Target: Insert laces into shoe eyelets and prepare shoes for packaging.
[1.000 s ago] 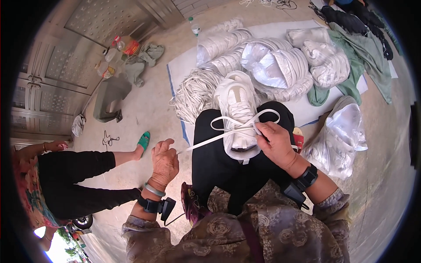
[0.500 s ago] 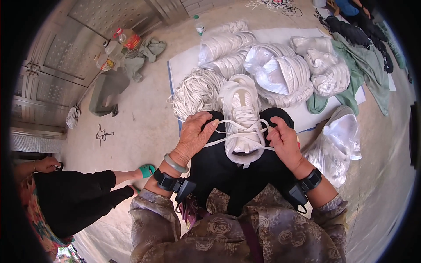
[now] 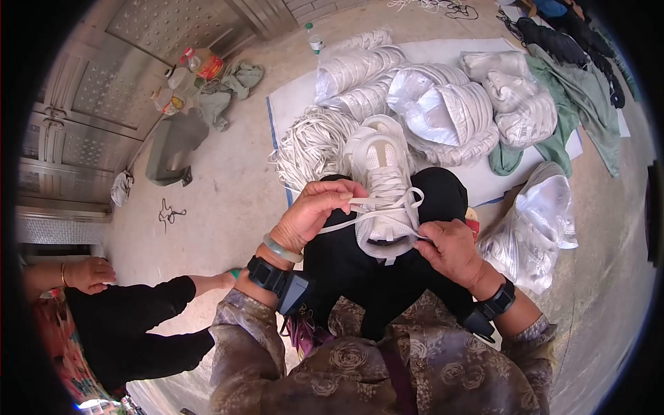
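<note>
Over concrete floor, our left hand and right hand pinch flat white laces of the white mesh sneaker lying between them.

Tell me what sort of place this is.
Probably an outdoor yard or doorstep used for piecework on shoes. A bare concrete floor runs up to a metal door, and bundles of white laces lie on a white sheet. The left hand and right hand hold the laces of a white sneaker.
</note>
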Motion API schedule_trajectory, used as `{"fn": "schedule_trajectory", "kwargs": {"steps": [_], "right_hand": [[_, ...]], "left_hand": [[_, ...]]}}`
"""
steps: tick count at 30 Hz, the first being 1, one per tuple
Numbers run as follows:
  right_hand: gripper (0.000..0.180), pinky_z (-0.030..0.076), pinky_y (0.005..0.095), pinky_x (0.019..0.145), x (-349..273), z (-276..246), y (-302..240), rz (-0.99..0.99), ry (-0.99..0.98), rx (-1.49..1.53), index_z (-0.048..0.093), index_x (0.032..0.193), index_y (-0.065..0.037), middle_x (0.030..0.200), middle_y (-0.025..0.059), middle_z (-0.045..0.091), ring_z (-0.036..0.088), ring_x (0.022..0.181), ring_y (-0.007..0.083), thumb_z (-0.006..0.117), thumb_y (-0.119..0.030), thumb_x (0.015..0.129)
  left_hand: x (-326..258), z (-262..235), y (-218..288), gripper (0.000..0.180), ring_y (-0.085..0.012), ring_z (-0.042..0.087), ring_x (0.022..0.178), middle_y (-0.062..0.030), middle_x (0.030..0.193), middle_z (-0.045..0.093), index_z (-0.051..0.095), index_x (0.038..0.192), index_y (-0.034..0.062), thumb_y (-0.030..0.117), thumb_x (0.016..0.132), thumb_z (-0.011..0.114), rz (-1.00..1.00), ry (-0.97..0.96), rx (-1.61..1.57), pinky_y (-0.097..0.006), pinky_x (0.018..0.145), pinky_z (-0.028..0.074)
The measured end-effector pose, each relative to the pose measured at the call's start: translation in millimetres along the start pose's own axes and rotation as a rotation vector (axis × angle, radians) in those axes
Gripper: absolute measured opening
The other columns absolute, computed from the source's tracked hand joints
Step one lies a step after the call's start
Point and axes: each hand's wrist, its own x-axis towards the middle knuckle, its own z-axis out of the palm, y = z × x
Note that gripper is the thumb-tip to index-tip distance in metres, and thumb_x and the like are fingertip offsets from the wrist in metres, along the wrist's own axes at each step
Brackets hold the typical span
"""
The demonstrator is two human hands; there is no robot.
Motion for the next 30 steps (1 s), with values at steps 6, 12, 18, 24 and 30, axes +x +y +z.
{"fn": "schedule_trajectory", "kwargs": {"steps": [6,12,18,24,30], "right_hand": [[0.005,0.038,0.0363,0.056,-17,-30,24,0.044,0.193,-0.05,0.057,0.079,-0.005,0.064,0.008,0.057,0.055,0.059,0.0276,0.059,-0.009,0.077],[0.007,0.042,0.0364,0.055,-49,-43,45,0.187,0.285,-0.05,0.057,0.08,-0.004,0.067,0.0098,0.058,0.055,0.057,0.0291,0.061,-0.008,0.076],[0.014,0.046,0.0361,0.058,-58,-40,47,0.218,0.195,0.109,0.058,0.088,-0.005,0.075,0.0134,0.061,0.057,0.06,0.0308,0.063,-0.008,0.075],[0.026,0.043,0.0365,0.057,-70,-78,55,0.097,0.065,-0.099,0.056,0.096,-0.005,0.076,0.011,0.061,0.056,0.062,0.0292,0.065,-0.012,0.072],[0.024,0.04,0.0378,0.055,-82,-108,53,-0.034,0.129,-0.293,0.052,0.091,-0.004,0.069,0.0107,0.055,0.051,0.057,0.0288,0.063,-0.009,0.071]], "left_hand": [[8,7,-13,0.011,-0.0131,0.054,0.087,-0.007,0.094,0.06,0.062,0.077,-0.0005,0.01,0.076,0.06,-0.031,0.026,0.186,-0.026,0.082,0.041],[21,10,-29,0.013,-0.0055,0.044,0.072,0.0031,0.08,0.043,0.053,0.066,0.0036,0.0,0.071,0.065,0.064,0.052,0.567,-0.02,0.066,0.037],[-3,21,-29,0.024,-0.0053,0.046,0.072,0.0003,0.084,0.047,0.052,0.095,0.0056,0.003,0.075,0.065,-0.005,0.205,0.578,-0.018,0.065,0.04],[-41,31,-21,0.026,-0.0047,0.048,0.054,-0.0028,0.061,0.053,0.05,0.099,0.0045,0.004,0.078,0.065,0.06,0.241,1.039,-0.022,0.05,0.042],[-62,42,-19,0.023,-0.0267,0.057,0.053,-0.0119,0.063,0.057,0.057,0.1,0.0029,0.002,0.078,0.062,0.409,0.052,1.178,-0.029,0.05,0.046]]}}
